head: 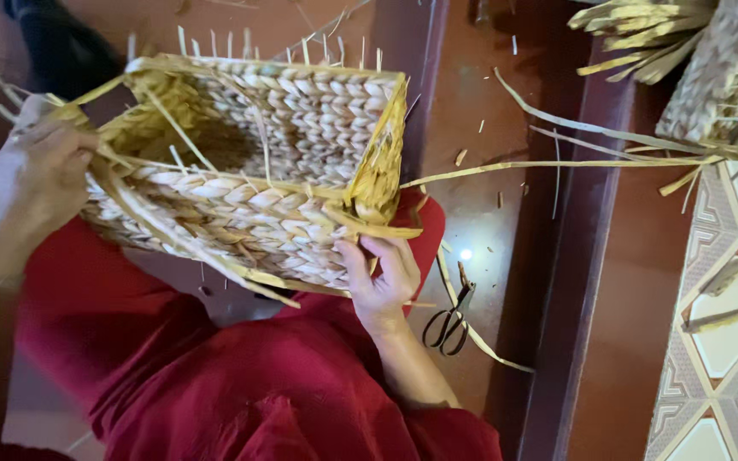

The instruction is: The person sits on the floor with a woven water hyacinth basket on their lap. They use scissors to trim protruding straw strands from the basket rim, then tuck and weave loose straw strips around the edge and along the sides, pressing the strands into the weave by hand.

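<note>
Here we are looking straight down at a rectangular woven basket [266,171], pale gold and unfinished, tipped on its side over the person's lap in red cloth [215,384], its open mouth turned towards the left hand. Tilting it this way seems to put the rim and the loose ends within easy reach.

The left hand [32,179] sits at the basket's left rim, fingers [70,141] curled together over the edge and pinching what looks like a flat straw strand [143,226] that runs down along the side wall. The right hand [382,277] grips the lower right corner, thumb on the outer weave and fingers [399,248] wrapped under the corner, pressed close, apparently steadying the piece against the pull from the other side.

Stiff stalk ends [241,44] stick up along the far rim, not yet trimmed or tucked. A long loose strand [557,162] trails away to the right towards another woven piece [728,77] at the top corner.

On the reddish-brown floor [471,102], just beside the right wrist, lie dark scissors [450,320], closed and near to hand. Short offcuts dot the floor around them. A patterned tile surface [728,341] shows at the right edge.
</note>
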Demonstrator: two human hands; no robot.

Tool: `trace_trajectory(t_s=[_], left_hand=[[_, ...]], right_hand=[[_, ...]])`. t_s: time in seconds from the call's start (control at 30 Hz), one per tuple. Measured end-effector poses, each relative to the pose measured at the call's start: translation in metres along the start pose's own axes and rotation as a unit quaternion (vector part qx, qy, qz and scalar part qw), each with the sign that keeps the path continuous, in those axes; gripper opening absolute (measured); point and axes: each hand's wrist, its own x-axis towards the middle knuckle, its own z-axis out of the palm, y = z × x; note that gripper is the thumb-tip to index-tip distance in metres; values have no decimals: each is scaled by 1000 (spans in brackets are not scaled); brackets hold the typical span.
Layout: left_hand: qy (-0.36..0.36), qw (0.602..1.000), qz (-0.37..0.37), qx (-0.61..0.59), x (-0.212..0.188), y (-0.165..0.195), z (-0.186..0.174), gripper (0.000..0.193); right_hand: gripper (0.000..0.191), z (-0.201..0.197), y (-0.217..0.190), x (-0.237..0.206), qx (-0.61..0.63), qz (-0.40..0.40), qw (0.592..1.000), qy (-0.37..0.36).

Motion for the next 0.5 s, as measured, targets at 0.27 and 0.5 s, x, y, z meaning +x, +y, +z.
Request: trace_trajectory(t_s=[0.27, 0.5], left_hand=[[0, 997, -21, -68, -3, -7, 18, 9], [-2, 999, 3, -41, 9, -4, 28, 10]], right_hand=[[53, 14, 37, -6, 356, 355, 864, -21], [65, 0, 78, 41, 491, 339, 803, -1]])
